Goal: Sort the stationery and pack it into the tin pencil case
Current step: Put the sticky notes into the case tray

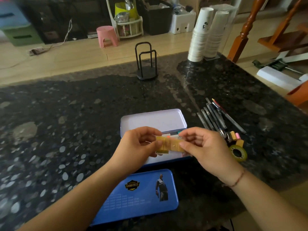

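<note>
Right now I hold a row of yellow erasers (170,145) between both hands, just above the open tin pencil case (155,121). My left hand (138,147) pinches its left end, my right hand (205,147) its right end, fingers clamped on it. Its long axis runs left to right, parallel to the case's length. The case lies directly beneath, so lowering should seat it. Pens (216,117) wait to the right, nearer my right hand.
</note>
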Tool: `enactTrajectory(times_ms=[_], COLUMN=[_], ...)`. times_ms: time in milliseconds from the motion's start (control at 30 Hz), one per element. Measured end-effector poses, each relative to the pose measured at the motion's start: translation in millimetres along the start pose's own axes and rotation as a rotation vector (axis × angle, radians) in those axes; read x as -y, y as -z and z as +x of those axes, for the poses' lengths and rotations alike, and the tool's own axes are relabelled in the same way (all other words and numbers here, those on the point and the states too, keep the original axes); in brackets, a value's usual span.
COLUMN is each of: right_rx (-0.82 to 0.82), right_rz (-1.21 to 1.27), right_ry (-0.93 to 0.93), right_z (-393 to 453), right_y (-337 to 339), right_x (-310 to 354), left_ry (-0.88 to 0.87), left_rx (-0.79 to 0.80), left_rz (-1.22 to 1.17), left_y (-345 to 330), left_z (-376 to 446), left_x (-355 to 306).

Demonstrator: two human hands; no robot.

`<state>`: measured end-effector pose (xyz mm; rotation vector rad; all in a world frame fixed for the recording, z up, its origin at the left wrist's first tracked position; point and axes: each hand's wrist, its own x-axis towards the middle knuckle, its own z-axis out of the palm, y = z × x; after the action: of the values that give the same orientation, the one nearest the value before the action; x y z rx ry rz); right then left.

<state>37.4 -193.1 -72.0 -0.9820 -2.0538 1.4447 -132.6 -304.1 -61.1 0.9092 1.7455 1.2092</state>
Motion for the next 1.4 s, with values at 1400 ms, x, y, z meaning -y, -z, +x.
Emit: enactTrajectory(times_ms=[1400], right_rx=[0.047], right_rz=[-0.838], right_ry=[0.518], right_z=[0.0], right_y=[-2.0], right_x=[-33.1], left_ry=[-0.516], left_rx=[0.075], left_rz=[1.011], left_y=[26.1], left_z=[8.3], left_x=[58.0])
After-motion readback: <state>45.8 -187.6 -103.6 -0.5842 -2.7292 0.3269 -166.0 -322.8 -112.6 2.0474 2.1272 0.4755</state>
